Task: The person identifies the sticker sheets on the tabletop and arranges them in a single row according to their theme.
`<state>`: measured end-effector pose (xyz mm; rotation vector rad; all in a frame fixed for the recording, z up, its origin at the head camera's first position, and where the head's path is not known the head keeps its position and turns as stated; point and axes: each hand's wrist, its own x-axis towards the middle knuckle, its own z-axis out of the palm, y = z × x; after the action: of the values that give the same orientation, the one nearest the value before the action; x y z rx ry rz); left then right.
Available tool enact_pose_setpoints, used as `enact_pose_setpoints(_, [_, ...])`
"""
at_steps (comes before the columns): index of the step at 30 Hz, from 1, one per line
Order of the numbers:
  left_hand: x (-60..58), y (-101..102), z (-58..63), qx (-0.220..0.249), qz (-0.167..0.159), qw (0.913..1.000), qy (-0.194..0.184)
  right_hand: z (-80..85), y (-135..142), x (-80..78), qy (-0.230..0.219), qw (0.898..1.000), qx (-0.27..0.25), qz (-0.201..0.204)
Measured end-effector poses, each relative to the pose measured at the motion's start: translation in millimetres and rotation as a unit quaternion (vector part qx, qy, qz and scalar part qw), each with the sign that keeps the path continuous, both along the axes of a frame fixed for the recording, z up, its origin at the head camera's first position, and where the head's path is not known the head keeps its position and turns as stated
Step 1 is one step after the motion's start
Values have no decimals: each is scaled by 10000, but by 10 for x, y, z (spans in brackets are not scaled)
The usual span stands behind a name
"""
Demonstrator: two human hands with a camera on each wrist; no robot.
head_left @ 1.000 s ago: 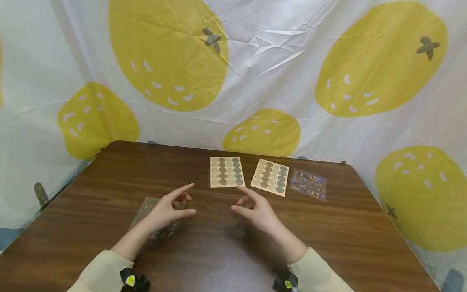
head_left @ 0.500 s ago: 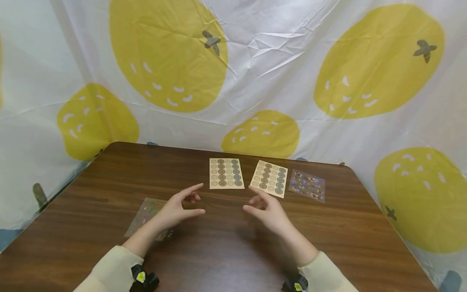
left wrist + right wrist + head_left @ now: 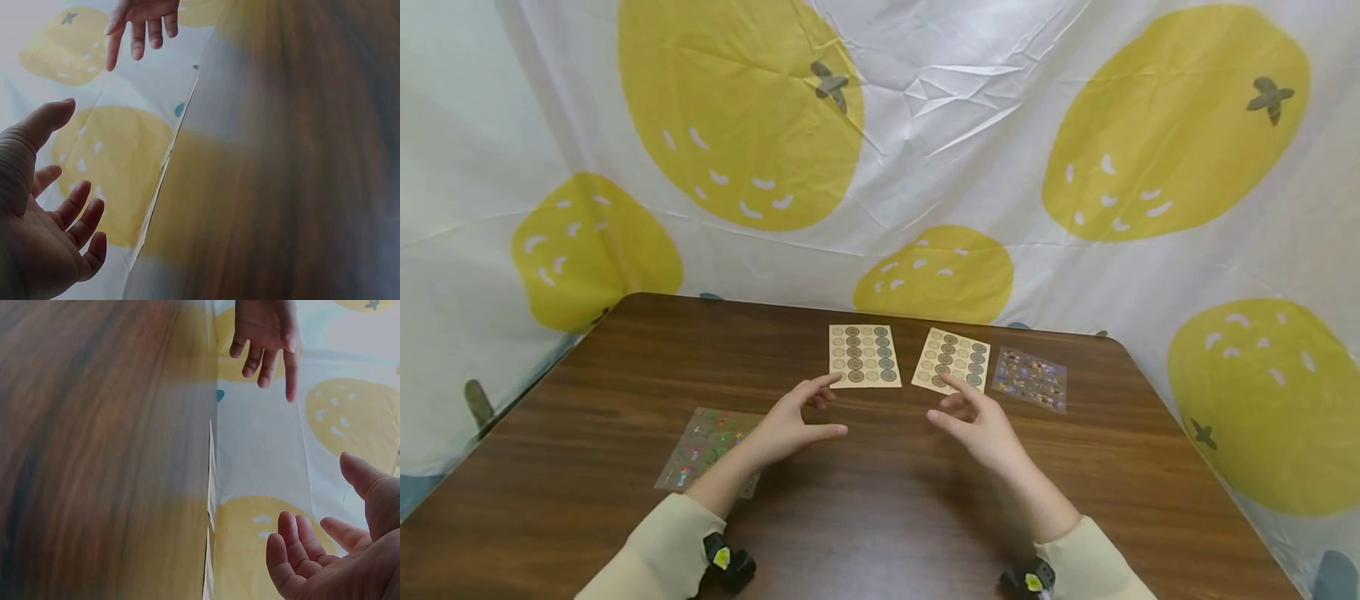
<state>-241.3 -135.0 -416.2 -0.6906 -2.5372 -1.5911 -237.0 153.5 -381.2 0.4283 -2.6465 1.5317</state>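
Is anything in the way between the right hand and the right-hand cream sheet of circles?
Nothing visible stands between the right hand and that cream sheet; the clear sticker sheet lies to the cream sheet's right.

A white cloth (image 3: 955,171) hangs behind the table (image 3: 580,383), crossing the whole head view. Large yellow fruits (image 3: 741,108) are printed on it at eleven and two o'clock, smaller ones at nine and between three and four. Sharp creases (image 3: 973,104) catch the light at one; a long fold (image 3: 542,92) runs down at ten. The dark brown wood has rounded far corners and a pale sheen (image 3: 842,554) at six.
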Motion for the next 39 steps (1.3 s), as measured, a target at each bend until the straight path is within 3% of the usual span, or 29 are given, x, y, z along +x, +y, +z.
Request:
enact_pose_setpoints(18, [-119,340,27,313,-253,9992,18,-20,394,-12,-79,9992,33,-382])
enact_pose_setpoints(23, [-146,419,53,367,-160,9992,3,-24,524,-5,-28,9988,156,-464])
enact_pose_setpoints(28, [-38,524,275,575,-268,9979,-146,-27,638,11,39,9983,252,-517])
enact_pose_setpoints(30, [-42,563,288,622,-304,9974,-199,-33,680,17,-19,9981,276,-548])
enact_pose_setpoints(35, [-219,671,90,725,-213,9971,-93,-49,809,41,-30,9973,394,-624])
enact_pose_setpoints(39, [-261,761,75,865,-218,9960,-53,-54,917,58,-13,9966,444,-693])
